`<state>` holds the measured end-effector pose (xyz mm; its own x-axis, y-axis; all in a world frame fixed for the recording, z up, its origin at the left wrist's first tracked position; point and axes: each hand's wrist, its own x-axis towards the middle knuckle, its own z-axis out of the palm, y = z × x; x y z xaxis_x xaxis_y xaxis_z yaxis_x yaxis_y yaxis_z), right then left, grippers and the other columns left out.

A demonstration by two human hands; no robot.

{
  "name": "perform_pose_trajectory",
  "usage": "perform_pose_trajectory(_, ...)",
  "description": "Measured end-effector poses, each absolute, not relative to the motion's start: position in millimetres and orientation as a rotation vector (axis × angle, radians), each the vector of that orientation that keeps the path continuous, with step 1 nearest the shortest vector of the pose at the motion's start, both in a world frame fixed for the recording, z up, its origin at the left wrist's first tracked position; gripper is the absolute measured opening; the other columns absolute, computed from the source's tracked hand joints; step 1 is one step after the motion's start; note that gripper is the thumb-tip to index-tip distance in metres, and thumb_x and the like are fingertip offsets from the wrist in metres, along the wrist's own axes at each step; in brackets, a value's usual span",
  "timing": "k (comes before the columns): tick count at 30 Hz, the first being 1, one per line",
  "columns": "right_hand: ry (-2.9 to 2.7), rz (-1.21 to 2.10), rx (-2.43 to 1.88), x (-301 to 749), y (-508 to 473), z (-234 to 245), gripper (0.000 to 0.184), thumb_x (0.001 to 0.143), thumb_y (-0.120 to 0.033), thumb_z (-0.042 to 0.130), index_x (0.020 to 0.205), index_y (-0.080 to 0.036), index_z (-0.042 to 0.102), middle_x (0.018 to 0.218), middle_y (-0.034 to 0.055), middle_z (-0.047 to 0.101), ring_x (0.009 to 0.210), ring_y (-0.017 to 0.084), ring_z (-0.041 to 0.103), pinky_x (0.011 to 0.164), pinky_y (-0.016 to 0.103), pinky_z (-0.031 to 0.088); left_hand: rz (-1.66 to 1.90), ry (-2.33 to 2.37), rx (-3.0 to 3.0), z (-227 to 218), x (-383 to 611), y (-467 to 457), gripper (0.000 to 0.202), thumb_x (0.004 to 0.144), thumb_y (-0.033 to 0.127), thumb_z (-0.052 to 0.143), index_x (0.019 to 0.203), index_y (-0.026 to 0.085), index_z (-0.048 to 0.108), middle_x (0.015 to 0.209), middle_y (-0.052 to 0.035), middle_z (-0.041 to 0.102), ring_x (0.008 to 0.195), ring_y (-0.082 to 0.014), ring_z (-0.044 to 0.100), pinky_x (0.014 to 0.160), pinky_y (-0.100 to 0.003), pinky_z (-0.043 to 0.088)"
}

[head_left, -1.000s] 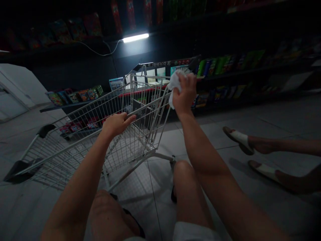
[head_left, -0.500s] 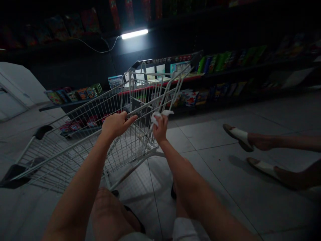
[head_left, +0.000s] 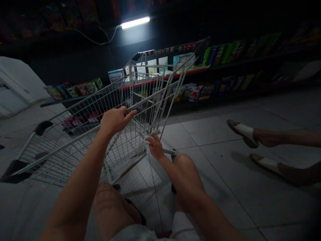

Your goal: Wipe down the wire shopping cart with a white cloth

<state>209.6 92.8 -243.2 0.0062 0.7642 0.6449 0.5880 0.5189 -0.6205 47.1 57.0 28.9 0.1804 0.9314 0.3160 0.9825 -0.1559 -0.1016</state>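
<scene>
A white wire shopping cart (head_left: 82,134) stands in front of me on a tiled floor in a dim shop aisle. My left hand (head_left: 115,119) grips the top rim of the cart's side wall, fingers curled over the wire. My right hand (head_left: 155,147) is low at the cart's front corner, closed round a small white cloth (head_left: 149,138) that it presses against the lower wires. My bare knees show below my arms.
Shelves (head_left: 225,67) of coloured packets run along the back wall under a lit tube lamp (head_left: 135,22). Another person's legs in white sandals (head_left: 244,132) stretch in from the right across the floor tiles. The cart's black handle ends (head_left: 15,165) sit at the left.
My right hand with the cloth has slid down the cart's front corner from the top rim to the bottom. My left hand has kept its grip on the rim.
</scene>
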Motion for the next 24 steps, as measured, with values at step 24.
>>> perform_pose_trajectory(24, -1.532, 0.009, -0.89, 193.9, 77.0, -157.4, 0.051, 0.085, -0.011, 0.046, 0.134, -0.022, 0.057, 0.134, 0.0102, 0.048, 0.131, 0.025, 0.047, 0.115, 0.046, 0.042, -0.234, -1.802, -2.17, 31.0, 41.6, 45.8, 0.085, 0.086, 0.081, 0.011, 0.096, 0.019, 0.068, 0.083, -0.0124, 0.071, 0.079, -0.0268, 0.066, 0.07, -0.037, 0.046)
